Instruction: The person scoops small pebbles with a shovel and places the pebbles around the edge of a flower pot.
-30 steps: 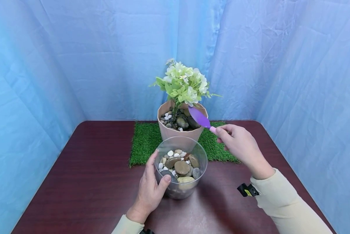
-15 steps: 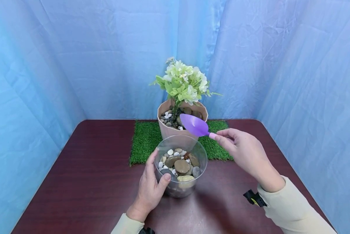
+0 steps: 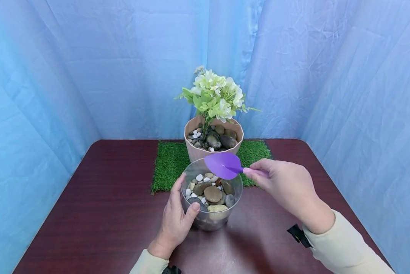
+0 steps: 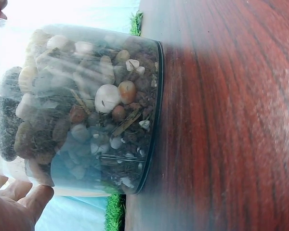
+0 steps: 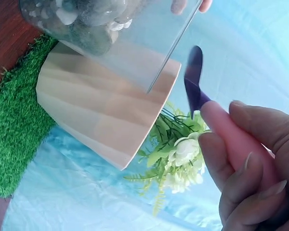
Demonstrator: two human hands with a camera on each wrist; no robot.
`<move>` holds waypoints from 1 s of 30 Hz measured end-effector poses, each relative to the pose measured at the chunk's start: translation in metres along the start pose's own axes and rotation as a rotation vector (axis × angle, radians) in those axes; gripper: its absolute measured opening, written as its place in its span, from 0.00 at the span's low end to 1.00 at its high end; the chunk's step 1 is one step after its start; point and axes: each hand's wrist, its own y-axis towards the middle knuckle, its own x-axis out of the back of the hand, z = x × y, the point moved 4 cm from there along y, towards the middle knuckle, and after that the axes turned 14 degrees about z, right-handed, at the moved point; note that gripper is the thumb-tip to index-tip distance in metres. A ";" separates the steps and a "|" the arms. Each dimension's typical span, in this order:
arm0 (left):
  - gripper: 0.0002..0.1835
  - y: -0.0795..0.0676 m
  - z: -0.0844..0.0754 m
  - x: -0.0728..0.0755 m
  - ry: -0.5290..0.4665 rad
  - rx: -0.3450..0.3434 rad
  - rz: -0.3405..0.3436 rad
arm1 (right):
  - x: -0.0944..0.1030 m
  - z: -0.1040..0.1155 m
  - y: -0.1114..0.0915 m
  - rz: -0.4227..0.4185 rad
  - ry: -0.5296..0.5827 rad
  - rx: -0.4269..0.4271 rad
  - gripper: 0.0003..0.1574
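Observation:
My right hand [image 3: 290, 186] grips the pink handle [image 5: 236, 139] of a small trowel. Its purple blade [image 3: 224, 166] hovers above the far rim of a clear plastic container [image 3: 212, 225], and no load shows on it. Brown, grey and white stones [image 3: 213, 194] lie in the container. My left hand [image 3: 174, 224] holds the container's left side, thumb at the near rim, fingers [image 4: 36, 202] against the outer wall. In the left wrist view, smaller pebbles [image 4: 108, 98] and dark bits show through the wall.
Behind the container, a beige faceted flowerpot [image 3: 197, 153] with stones and white-flowered greenery [image 3: 215, 95] stands on a grass mat [image 3: 169, 171]. The dark red table [image 3: 105, 209] extends to both sides. Blue curtains [image 3: 140, 68] hang around it.
The trowel has moved from the flowerpot's right rim toward me, down over the container's far rim, its blade turning over. My left hand and the container have stayed put.

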 end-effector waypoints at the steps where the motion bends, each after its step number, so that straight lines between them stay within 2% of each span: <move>1: 0.42 0.000 0.000 0.000 -0.003 -0.003 -0.001 | 0.000 0.001 0.000 0.006 -0.019 -0.003 0.09; 7: 0.42 0.001 0.000 0.000 -0.011 -0.012 -0.004 | -0.001 0.004 0.000 0.081 -0.085 -0.032 0.07; 14: 0.42 0.001 0.000 0.000 -0.017 -0.019 -0.007 | -0.001 0.008 0.002 0.077 -0.141 0.011 0.05; 24: 0.42 0.000 0.000 0.000 -0.011 -0.013 -0.009 | 0.001 0.014 0.004 -0.005 -0.237 0.114 0.05; 30: 0.42 0.000 0.000 0.000 -0.017 -0.007 -0.007 | 0.000 0.017 0.005 -0.049 -0.279 0.171 0.11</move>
